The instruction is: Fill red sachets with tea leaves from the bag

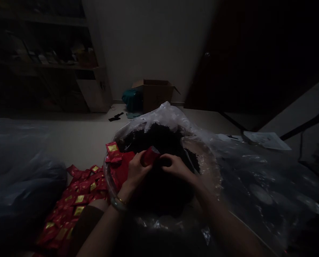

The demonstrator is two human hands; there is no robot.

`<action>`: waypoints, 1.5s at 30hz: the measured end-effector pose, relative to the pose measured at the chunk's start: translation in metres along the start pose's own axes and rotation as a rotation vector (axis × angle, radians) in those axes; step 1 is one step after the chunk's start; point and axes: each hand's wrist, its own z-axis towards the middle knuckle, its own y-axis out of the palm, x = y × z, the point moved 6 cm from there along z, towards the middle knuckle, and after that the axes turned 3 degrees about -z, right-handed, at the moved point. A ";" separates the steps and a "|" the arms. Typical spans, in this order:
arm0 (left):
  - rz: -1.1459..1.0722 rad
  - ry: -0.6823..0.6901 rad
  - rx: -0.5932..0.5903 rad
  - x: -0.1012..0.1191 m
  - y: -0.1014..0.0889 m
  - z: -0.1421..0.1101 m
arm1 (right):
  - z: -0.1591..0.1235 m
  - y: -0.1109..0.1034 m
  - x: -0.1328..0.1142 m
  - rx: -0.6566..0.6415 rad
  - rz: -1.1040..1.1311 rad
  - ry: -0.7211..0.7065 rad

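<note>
There are two hands: one left hand (135, 172) and one right hand (177, 167), with one red sachet (150, 156) between them. The left wrist wears two bands, one pale bangle (118, 204) and one gold bracelet (121, 200). At seven o'clock lies one heap of red sachets (76, 200), too many to count. At twelve o'clock are one clear plastic bag (159, 116), one mound of dark loose leaves (159, 139) and, farther off, one cardboard box (155, 94). At two o'clock lies one sheet of paper (266, 140).

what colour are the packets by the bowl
The packets are red with gold labels, best in head view
</note>
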 end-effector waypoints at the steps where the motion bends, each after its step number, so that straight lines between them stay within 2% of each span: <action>1: 0.009 0.010 -0.007 0.000 -0.002 0.000 | 0.000 -0.006 -0.001 0.008 0.043 0.003; 6: 0.068 0.144 -0.038 0.009 -0.007 0.000 | -0.003 -0.036 -0.010 0.092 0.068 0.010; 10: 0.098 0.271 -0.090 0.014 0.002 -0.003 | -0.011 -0.056 -0.023 0.150 0.048 0.003; 13: 0.083 0.313 -0.116 0.014 0.012 -0.006 | -0.015 -0.058 -0.031 0.135 0.023 -0.037; 18: 0.082 0.352 -0.177 0.016 0.027 -0.009 | -0.015 -0.047 -0.033 0.056 -0.067 -0.140; 22: 0.076 0.389 -0.226 0.018 0.036 -0.011 | -0.015 -0.054 -0.031 0.102 -0.131 -0.148; 28: 0.066 0.337 -0.246 0.016 0.040 -0.011 | -0.016 -0.060 -0.030 0.164 -0.129 -0.098; 33: 0.002 0.291 -0.209 0.011 0.039 -0.013 | -0.015 -0.054 -0.031 0.106 -0.081 -0.102; 38: -0.067 0.233 -0.210 0.004 0.049 -0.018 | -0.013 -0.044 -0.027 0.056 -0.148 -0.133; 45: -0.143 0.126 -0.274 0.011 0.051 -0.016 | -0.007 -0.034 -0.020 0.165 -0.174 -0.067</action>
